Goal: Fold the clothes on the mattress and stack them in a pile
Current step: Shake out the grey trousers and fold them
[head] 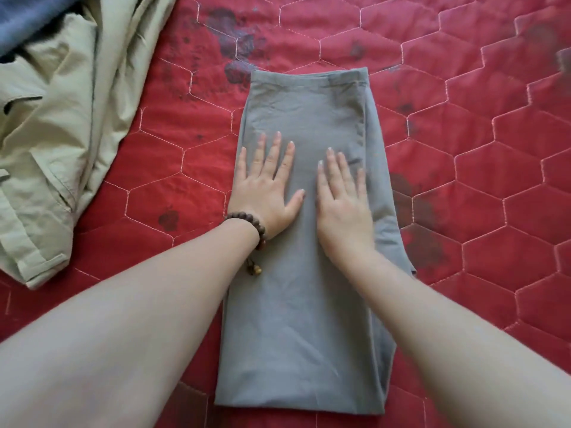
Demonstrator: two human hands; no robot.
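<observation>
Grey garment (pixel 296 335), of soft, smooth knit cloth, lies folded into a long narrow rectangle on the mattress (pixel 463 180), its far end finished with a stitched band and a seam running down its right side. Layered edges show along that right side, where the under layer sticks out a little. Both hands lie flat on its middle, palms down, fingers straight and slightly spread: the left hand (pixel 268 186) towards the left edge, the right hand (pixel 343 205) just beside it. A bracelet (pixel 250 225) of round brown wooden beads circles the left wrist. The mattress cover is red and quilted in pale-stitched hexagons, mottled with dark blotches. At the far left lies a crumpled pale khaki garment (pixel 55 143) of crisp woven cloth, with blue fabric (pixel 27 17) above it.
</observation>
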